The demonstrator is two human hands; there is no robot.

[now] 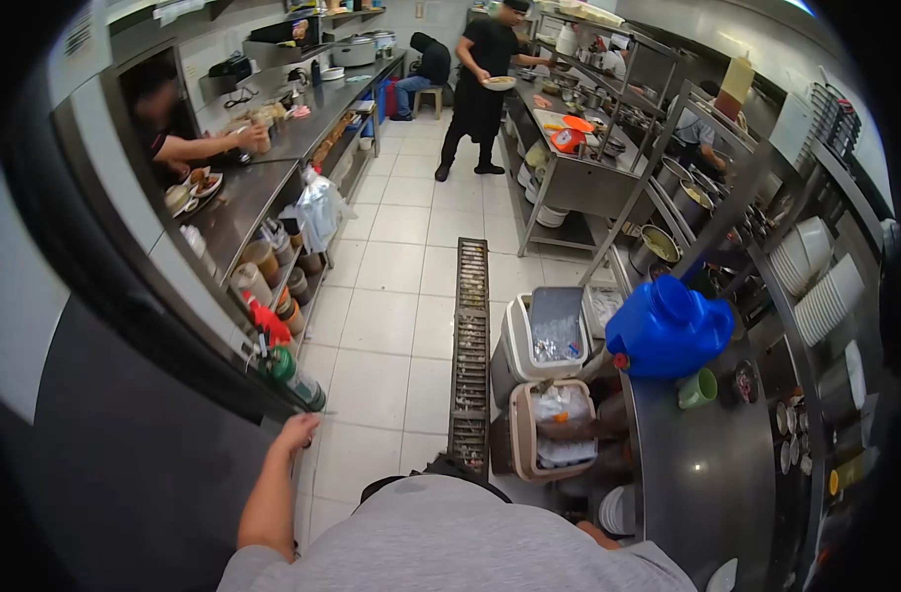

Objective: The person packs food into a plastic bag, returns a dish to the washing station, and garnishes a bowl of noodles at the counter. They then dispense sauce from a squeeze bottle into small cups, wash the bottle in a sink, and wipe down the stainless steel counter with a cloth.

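My left hand point(297, 431) is at the lower left with its fingers curled, beside the edge of a dark door panel point(144, 444). What the fingers hold, if anything, is too small to make out. Just above the hand is a green bottle point(295, 377), with a red one point(268, 321) behind it. Of my right arm only a bit of skin shows beside my grey shirt, near a stack of white dishes point(618, 510); the hand itself is out of sight.
A floor drain grate point(469, 345) runs ahead. Two bins point(517, 434) stand right of it, beside a steel counter point(702, 474) with a blue jug point(670, 331). A person in black point(485, 69) stands in the aisle holding a bowl point(500, 84). Another reaches over the left counter point(273, 158).
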